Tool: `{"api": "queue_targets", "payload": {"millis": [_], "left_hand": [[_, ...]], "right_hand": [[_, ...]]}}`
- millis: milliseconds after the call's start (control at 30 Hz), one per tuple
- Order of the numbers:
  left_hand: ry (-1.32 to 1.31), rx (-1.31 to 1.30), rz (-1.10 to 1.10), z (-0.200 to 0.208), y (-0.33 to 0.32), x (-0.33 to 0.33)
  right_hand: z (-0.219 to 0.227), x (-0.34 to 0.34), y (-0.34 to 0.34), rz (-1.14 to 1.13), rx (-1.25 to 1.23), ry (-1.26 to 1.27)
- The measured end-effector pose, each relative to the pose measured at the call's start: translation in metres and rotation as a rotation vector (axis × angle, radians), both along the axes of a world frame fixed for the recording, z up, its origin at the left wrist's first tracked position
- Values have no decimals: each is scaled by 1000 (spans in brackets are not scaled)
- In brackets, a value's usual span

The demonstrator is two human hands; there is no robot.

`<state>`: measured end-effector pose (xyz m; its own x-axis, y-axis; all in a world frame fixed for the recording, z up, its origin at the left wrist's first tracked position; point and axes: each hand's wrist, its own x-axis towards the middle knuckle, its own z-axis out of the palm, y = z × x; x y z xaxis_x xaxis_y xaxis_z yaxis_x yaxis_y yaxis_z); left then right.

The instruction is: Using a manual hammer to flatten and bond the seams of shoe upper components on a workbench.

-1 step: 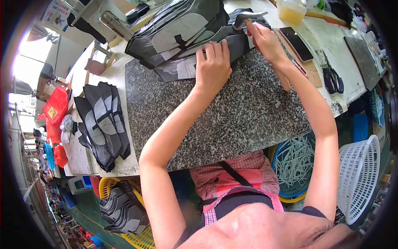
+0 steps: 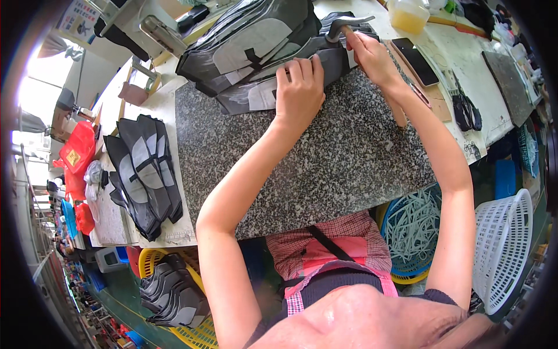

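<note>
My right hand (image 2: 372, 58) is wrapped round the wooden handle of a hammer (image 2: 335, 29), whose curved metal head sticks out past my fingers. Below my wrist the handle's lower end shows. Slightly bent and a little apart, the fingers of my left hand (image 2: 299, 87) lie on a black-and-grey sheet piece (image 2: 261, 96) at the near side of a pile; my thumb is mostly hidden. Layered black pieces with pale grey patches form that pile (image 2: 250, 49), which looks like flat shoe-upper parts. Under my forearms lies a speckled stone slab (image 2: 279, 174).
More black-and-grey pieces (image 2: 145, 174) lie fanned left of the slab. A phone (image 2: 415, 61) and black-handled scissors (image 2: 465, 110) lie at right, with a tub of yellowish liquid (image 2: 408, 16) behind. Below are a basket of pale strips (image 2: 414, 227) and a white basket (image 2: 503, 250).
My left hand has shifted very slightly to the right on the piece. My right hand and the hammer look the same.
</note>
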<state>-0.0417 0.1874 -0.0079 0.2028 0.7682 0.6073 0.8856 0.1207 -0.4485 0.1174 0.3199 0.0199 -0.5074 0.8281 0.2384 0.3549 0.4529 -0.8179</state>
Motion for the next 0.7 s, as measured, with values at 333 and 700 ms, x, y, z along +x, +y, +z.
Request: {"api": "queue_targets", "payload": {"millis": [333, 700], "left_hand": [[-1015, 203, -272, 32, -46, -43], [-927, 924, 111, 130, -250, -69]], "right_hand": [[-5, -7, 1, 6, 109, -10], [-4, 0, 0, 21, 72, -5]]}}
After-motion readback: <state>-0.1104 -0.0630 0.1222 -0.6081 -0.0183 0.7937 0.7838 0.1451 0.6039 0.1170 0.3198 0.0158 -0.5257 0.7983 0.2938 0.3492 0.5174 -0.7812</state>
